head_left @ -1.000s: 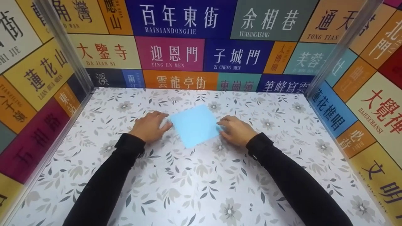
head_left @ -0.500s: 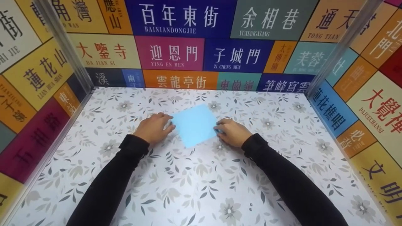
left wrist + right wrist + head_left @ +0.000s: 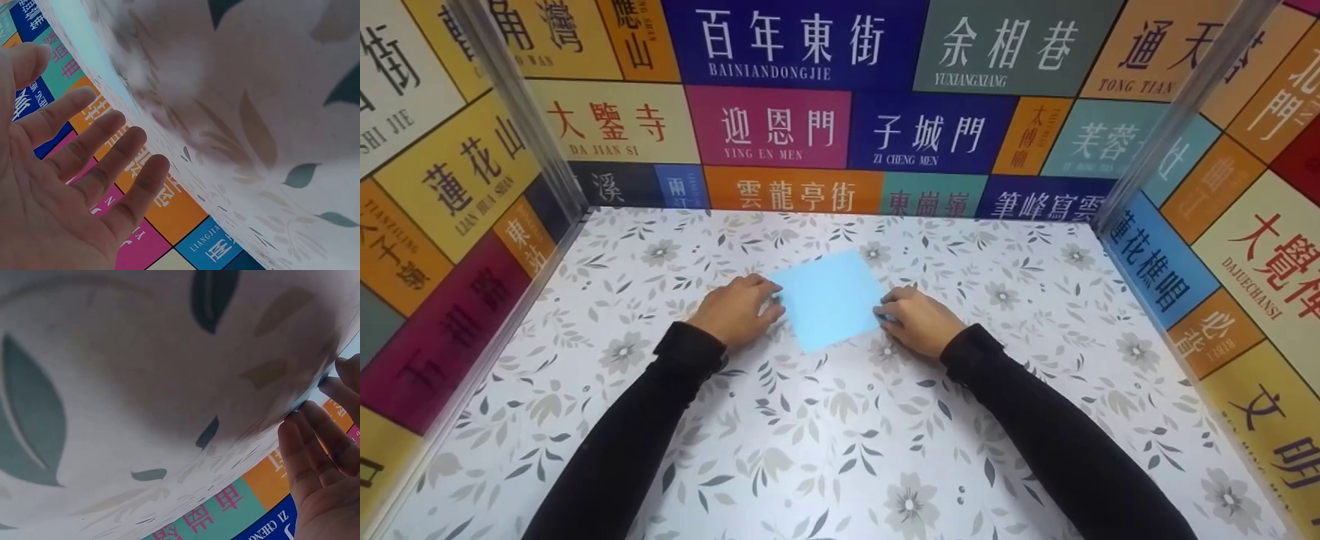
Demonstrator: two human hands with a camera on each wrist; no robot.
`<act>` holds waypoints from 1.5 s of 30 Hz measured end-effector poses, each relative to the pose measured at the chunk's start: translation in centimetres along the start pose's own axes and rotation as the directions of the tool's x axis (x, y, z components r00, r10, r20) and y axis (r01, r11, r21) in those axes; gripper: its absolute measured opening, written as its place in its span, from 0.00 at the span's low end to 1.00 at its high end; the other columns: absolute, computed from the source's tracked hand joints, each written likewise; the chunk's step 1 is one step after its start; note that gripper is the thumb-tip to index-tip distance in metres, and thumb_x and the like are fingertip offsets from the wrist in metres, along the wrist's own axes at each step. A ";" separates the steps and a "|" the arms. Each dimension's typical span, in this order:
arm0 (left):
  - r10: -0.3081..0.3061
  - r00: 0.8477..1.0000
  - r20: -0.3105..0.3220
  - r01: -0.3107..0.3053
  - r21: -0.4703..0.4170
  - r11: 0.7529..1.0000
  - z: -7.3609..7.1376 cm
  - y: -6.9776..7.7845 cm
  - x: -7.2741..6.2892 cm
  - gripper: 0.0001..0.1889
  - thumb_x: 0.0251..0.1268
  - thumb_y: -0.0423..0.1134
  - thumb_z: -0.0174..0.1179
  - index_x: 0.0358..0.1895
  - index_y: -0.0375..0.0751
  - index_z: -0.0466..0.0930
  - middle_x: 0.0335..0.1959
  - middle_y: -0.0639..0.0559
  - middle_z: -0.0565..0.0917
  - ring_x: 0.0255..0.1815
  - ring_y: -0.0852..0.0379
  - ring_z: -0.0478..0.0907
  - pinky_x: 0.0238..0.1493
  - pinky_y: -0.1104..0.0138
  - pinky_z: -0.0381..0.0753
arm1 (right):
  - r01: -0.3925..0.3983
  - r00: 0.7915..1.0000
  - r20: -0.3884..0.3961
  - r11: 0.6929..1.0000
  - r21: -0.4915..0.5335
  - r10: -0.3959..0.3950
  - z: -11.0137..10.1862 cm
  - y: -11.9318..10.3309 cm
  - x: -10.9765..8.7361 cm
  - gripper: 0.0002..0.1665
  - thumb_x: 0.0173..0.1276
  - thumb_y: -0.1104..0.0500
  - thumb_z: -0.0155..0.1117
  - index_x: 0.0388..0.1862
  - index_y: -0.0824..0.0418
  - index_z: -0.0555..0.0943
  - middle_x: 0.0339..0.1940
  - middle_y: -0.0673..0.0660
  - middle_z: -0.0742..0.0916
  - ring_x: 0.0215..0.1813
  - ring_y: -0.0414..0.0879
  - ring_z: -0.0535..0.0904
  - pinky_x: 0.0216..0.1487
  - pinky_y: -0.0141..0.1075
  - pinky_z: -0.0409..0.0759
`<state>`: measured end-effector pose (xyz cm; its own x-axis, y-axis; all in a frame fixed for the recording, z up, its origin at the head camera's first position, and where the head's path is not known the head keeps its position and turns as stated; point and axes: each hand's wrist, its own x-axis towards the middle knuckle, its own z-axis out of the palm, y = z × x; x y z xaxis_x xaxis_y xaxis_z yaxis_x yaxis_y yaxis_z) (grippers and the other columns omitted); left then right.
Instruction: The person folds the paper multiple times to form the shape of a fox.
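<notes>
A light-blue square sheet of paper (image 3: 831, 300) lies flat on the floral-patterned table (image 3: 840, 442), turned at an angle. At its left corner is my left hand (image 3: 741, 310), fingertips right by the edge; in the left wrist view this hand (image 3: 79, 163) shows loosely spread fingers with nothing between them. My right hand (image 3: 919, 319) is at the right edge of the paper, its fingers bent. In the right wrist view, the right hand (image 3: 323, 461) pinches the paper's edge (image 3: 306, 396) with thumb and forefinger, the other fingertips down at the table.
Colourful panels with street-name lettering (image 3: 765, 127) stand along the back of the table and on both sides. Clear corner strips (image 3: 1177, 112) join the panels. Black sleeves (image 3: 615, 435) cover both forearms.
My left hand has moved right, closer to the paper's left corner. The right hand has shifted slightly down along the right edge, its fingers drawing together. The paper has hardly moved.
</notes>
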<state>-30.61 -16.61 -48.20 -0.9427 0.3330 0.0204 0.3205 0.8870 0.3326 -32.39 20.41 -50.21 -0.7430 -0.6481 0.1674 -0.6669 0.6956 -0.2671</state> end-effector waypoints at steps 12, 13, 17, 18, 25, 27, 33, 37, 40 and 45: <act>0.050 0.999 0.019 -0.051 0.025 0.998 0.2 0.5 0.7 0.26 0.89 0.50 0.65 0.80 0.44 0.84 0.80 0.38 0.83 0.81 0.34 0.82 0.81 0.37 0.83 | 0.032 0.999 -0.011 0.999 0.014 -0.032 -0.5 -0.8 -1.0 0.16 0.85 0.65 0.73 0.66 0.67 0.93 0.60 0.69 0.92 0.65 0.66 0.91 0.68 0.55 0.93; 0.056 0.998 0.017 -0.057 0.025 0.998 0.2 0.6 0.8 0.26 0.89 0.49 0.66 0.80 0.43 0.85 0.80 0.38 0.84 0.81 0.34 0.82 0.81 0.37 0.83 | 0.030 1.000 -0.007 0.999 0.019 -0.030 -0.5 -0.8 -1.0 0.16 0.85 0.66 0.73 0.66 0.67 0.93 0.60 0.69 0.92 0.64 0.65 0.91 0.68 0.55 0.93; 0.098 0.995 0.007 -0.098 0.034 0.995 0.2 0.8 1.0 0.23 0.87 0.46 0.68 0.75 0.42 0.88 0.76 0.37 0.87 0.77 0.33 0.85 0.78 0.38 0.86 | 0.032 0.999 0.007 0.999 0.037 -0.032 -0.7 -1.0 -1.2 0.15 0.85 0.67 0.72 0.65 0.67 0.94 0.58 0.68 0.92 0.63 0.64 0.92 0.66 0.55 0.94; 0.106 0.994 0.007 -0.106 0.035 0.994 0.2 0.8 1.0 0.22 0.87 0.46 0.68 0.75 0.42 0.89 0.75 0.37 0.88 0.76 0.33 0.86 0.77 0.38 0.87 | 0.033 0.999 0.011 0.999 0.042 -0.033 -0.7 -1.0 -1.3 0.15 0.85 0.67 0.72 0.65 0.67 0.94 0.58 0.68 0.92 0.62 0.64 0.92 0.66 0.55 0.94; 0.150 0.989 0.013 -0.150 0.035 0.988 1.5 -0.4 2.1 0.20 0.86 0.46 0.69 0.72 0.42 0.91 0.73 0.38 0.90 0.75 0.34 0.87 0.77 0.39 0.87 | 0.017 1.000 0.017 0.999 0.039 -0.018 -0.7 -1.3 -1.5 0.14 0.85 0.67 0.72 0.64 0.66 0.94 0.55 0.66 0.92 0.59 0.62 0.93 0.64 0.52 0.95; 0.146 0.989 0.026 -0.146 0.029 0.989 1.6 -0.4 2.3 0.21 0.86 0.46 0.69 0.72 0.42 0.91 0.74 0.38 0.89 0.76 0.35 0.87 0.79 0.39 0.86 | 0.016 1.000 0.012 0.999 0.035 -0.016 -0.7 -1.3 -1.8 0.14 0.85 0.66 0.72 0.63 0.66 0.95 0.55 0.66 0.93 0.58 0.61 0.93 0.63 0.52 0.95; 0.121 0.991 0.055 -0.123 0.025 0.992 0.6 1.2 1.5 0.20 0.85 0.45 0.69 0.72 0.42 0.91 0.75 0.38 0.89 0.77 0.34 0.86 0.80 0.39 0.85 | 0.037 0.999 -0.004 0.999 0.040 -0.036 -0.8 -1.5 -2.6 0.13 0.84 0.66 0.73 0.62 0.65 0.95 0.52 0.64 0.93 0.56 0.60 0.93 0.61 0.51 0.95; 0.118 0.991 0.064 -0.119 0.015 0.993 0.5 1.5 1.3 0.20 0.85 0.44 0.69 0.72 0.42 0.91 0.75 0.38 0.89 0.77 0.34 0.86 0.81 0.39 0.85 | 0.046 0.999 -0.004 0.998 0.041 -0.046 -1.0 -1.8 -3.3 0.13 0.83 0.67 0.73 0.61 0.65 0.96 0.52 0.64 0.92 0.56 0.60 0.93 0.60 0.52 0.95; 0.121 0.990 0.069 -0.121 0.003 0.993 0.5 1.7 1.0 0.20 0.85 0.44 0.69 0.71 0.42 0.92 0.74 0.38 0.89 0.77 0.34 0.86 0.81 0.39 0.84 | 0.054 0.999 -0.009 0.998 0.032 -0.054 -1.0 -2.1 -3.8 0.13 0.83 0.67 0.74 0.61 0.65 0.96 0.51 0.64 0.92 0.56 0.59 0.92 0.60 0.51 0.95; 0.128 0.989 0.078 -0.128 0.001 0.992 0.7 1.5 0.7 0.19 0.85 0.45 0.69 0.70 0.44 0.92 0.75 0.40 0.88 0.77 0.34 0.85 0.81 0.38 0.84 | 0.062 0.998 -0.013 0.997 0.039 -0.062 -0.8 -2.6 -4.5 0.14 0.83 0.67 0.73 0.61 0.64 0.96 0.52 0.63 0.92 0.56 0.59 0.92 0.60 0.50 0.95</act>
<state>-30.71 -14.84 -48.34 -0.8838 0.4677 -0.0108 0.4391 0.8373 0.3258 -27.39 21.78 -49.46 -0.7011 -0.6856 0.1959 -0.7091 0.6413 -0.2932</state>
